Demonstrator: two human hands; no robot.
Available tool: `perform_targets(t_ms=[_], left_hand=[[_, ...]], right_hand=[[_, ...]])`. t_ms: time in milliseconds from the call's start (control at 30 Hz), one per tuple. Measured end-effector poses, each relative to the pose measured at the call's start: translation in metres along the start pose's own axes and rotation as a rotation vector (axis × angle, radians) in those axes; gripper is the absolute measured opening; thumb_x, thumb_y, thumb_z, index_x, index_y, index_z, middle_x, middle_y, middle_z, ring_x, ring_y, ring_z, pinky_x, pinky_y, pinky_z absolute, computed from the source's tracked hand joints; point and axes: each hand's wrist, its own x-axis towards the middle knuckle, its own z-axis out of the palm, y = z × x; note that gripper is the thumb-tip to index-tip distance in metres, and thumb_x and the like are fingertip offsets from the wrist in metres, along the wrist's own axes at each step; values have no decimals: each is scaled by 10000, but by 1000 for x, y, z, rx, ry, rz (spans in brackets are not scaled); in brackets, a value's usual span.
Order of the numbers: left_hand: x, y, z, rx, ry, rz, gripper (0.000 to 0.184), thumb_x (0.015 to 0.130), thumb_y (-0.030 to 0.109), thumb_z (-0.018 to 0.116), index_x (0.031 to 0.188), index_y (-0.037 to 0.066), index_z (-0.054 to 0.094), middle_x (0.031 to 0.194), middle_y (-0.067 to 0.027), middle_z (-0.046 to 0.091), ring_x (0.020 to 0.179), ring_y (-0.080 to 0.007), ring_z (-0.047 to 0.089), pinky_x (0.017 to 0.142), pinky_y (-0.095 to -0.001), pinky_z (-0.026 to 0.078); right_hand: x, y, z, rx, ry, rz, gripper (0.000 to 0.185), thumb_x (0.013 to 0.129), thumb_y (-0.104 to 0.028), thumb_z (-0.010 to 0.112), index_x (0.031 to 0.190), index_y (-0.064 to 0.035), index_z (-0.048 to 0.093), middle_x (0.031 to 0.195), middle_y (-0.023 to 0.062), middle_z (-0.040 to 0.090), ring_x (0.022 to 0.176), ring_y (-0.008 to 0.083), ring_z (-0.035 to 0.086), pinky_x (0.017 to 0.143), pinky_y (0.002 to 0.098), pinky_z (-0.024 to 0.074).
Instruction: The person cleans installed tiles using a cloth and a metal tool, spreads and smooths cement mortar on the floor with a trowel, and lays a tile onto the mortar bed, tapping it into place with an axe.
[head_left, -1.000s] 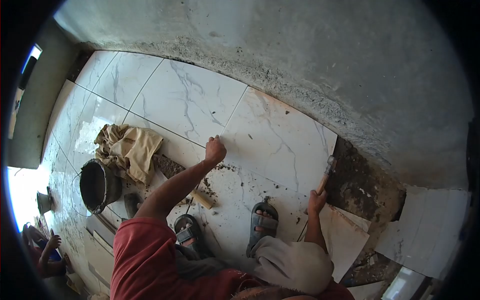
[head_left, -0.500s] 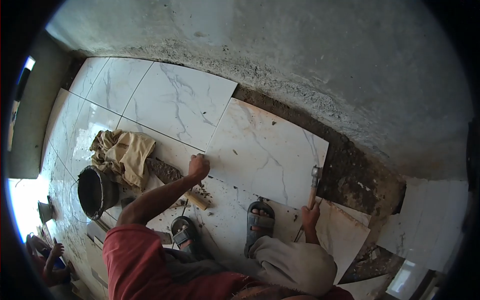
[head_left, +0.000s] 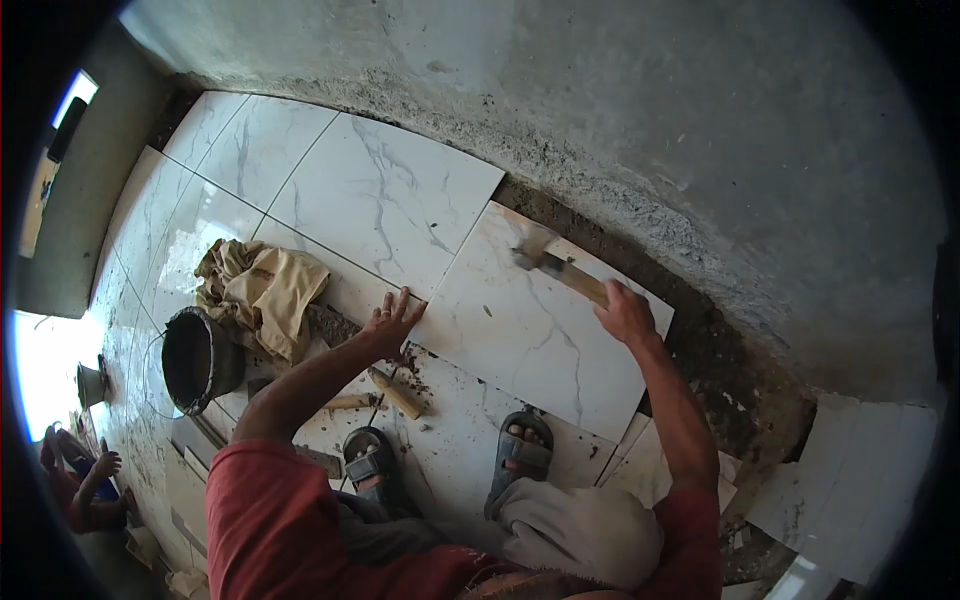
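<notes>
My right hand (head_left: 628, 314) is closed around the wooden handle of a hammer (head_left: 578, 280). The hammer's head is blurred and sits over the upper part of a white, grey-veined floor tile (head_left: 545, 335). My left hand (head_left: 393, 325) has its fingers spread, resting at the tile's left corner near the joint with the neighbouring tile (head_left: 390, 190). Under my left forearm lies a trowel, its mortar-smeared blade (head_left: 331, 325) partly hidden and its wooden handle (head_left: 398, 394) pointing toward my feet.
A crumpled tan cloth (head_left: 270, 295) and a dark bucket (head_left: 200, 362) stand to the left. A rough grey wall (head_left: 640, 110) borders a strip of bare soil (head_left: 735, 365). Loose tile pieces (head_left: 840, 480) lie at right. Another person (head_left: 88, 480) is at far left.
My right hand has swung the hammer up and left, from the tile's right edge to over its upper part. My left hand has opened from a fist into spread fingers.
</notes>
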Motion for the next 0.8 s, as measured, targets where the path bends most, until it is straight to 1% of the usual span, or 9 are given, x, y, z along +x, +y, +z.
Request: perform_targets(t_ms=[100, 167, 267, 333, 433, 533, 700, 767, 800], left_hand=[[4, -11, 2, -20, -12, 58, 1197, 592, 301, 856, 1479, 183, 60, 1479, -323, -14, 1289, -595, 195, 1006, -606, 344], [23, -48, 55, -98, 289, 328, 1150, 601, 276, 848, 1476, 216, 105, 1484, -312, 11, 1292, -596, 181, 1009, -594, 351], [2, -15, 11, -140, 138, 55, 1012, 659, 177, 803, 1460, 261, 191, 1498, -269, 66, 1293, -573, 221, 1003, -550, 383], [6, -16, 9, -133, 132, 40, 1001, 667, 152, 793, 1460, 262, 192, 1500, -262, 74, 1297, -566, 221, 1007, -543, 383], [2, -13, 11, -178, 127, 23, 989, 671, 84, 770, 1457, 272, 201, 1502, -251, 92, 1309, -545, 224, 1022, -521, 375], [4, -15, 20, -155, 157, 15, 1026, 638, 162, 821, 1455, 296, 215, 1512, -232, 67, 1320, -539, 198, 1017, -558, 369], [9, -19, 17, -141, 295, 139, 979, 669, 95, 771, 1453, 285, 216, 1513, -229, 79, 1324, -521, 220, 1027, -525, 369], [14, -19, 28, -134, 302, 109, 944, 697, 63, 740, 1451, 287, 218, 1516, -222, 71, 1332, -514, 211, 1034, -523, 362], [11, -17, 21, -128, 239, 61, 978, 674, 101, 770, 1455, 287, 213, 1511, -233, 79, 1316, -524, 233, 1019, -522, 378]], right_hand=[[37, -61, -22, 167, 217, -539, 313, 727, -238, 695, 926, -54, 538, 786, 132, 604, 700, 330, 626, 611, 428, 528], [47, -118, -40, 210, 319, -837, 241, 725, -226, 679, 873, -77, 560, 754, 102, 601, 678, 284, 623, 607, 422, 516], [65, -147, -46, 256, 409, -1068, 184, 734, -223, 650, 849, -100, 576, 734, 90, 596, 668, 271, 611, 614, 416, 498], [94, -79, 1, 171, 437, -1056, 117, 733, -188, 613, 828, -125, 587, 722, 107, 593, 660, 281, 599, 629, 400, 484], [118, 30, 16, -28, -197, 271, 170, 829, -160, 538, 913, -16, 566, 863, 218, 635, 857, 420, 615, 733, 491, 496], [108, -1, 6, -170, -155, 254, 202, 822, -184, 576, 942, -23, 555, 864, 223, 637, 869, 400, 622, 761, 481, 501], [77, -103, -16, 271, 283, -753, 105, 664, -65, 584, 751, -85, 528, 685, 122, 593, 635, 316, 628, 605, 434, 519], [89, -100, -12, 246, 366, -950, 130, 641, -56, 586, 762, -77, 541, 693, 133, 594, 648, 321, 626, 613, 416, 522], [104, -66, 11, 177, 276, -808, 131, 656, -55, 582, 784, -65, 554, 709, 145, 599, 676, 333, 630, 633, 423, 523]])
